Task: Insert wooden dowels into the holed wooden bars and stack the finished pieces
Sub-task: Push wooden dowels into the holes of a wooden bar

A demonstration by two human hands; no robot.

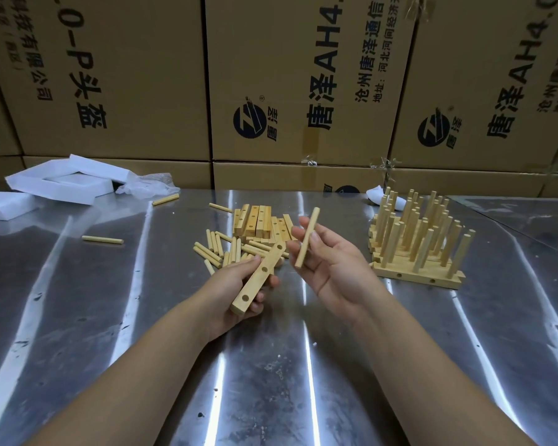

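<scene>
Straight ahead and down, from the head view: steel counter (271,381), back edge butted against a wall of printed cardboard cartons (303,75). Broad reflective metal on the near side, around both forearms. Seam to a second panel at far right, just beyond the finished pieces (416,246), a tight stack of bars bristling with upright dowels, set on the counter right of the hands.

At centre back, a heap of unfilled bars (255,220), with loose dowels (216,249) scattered against its near left side. Further left, well apart from one another, three strays: far stray dowel (165,199) by the crumpled plastic wrap (149,186), middle stray dowel (220,207) just behind the heap, near stray dowel (102,239) alone on bare metal. White foam pieces (68,181) crowding the back left corner.

Left grip (239,284) wrapped around a holed bar (255,283), held above the counter, tilted from near-left to far-right, three holes facing up, fingers curled beneath it. Right grip (332,268) palm up, pinching a single dowel (307,238) between thumb and fingertips, remaining fingers loosely curled. Dowel nearly upright, lower end near the bar's far end but apart from it, both in front of the loose heap.
</scene>
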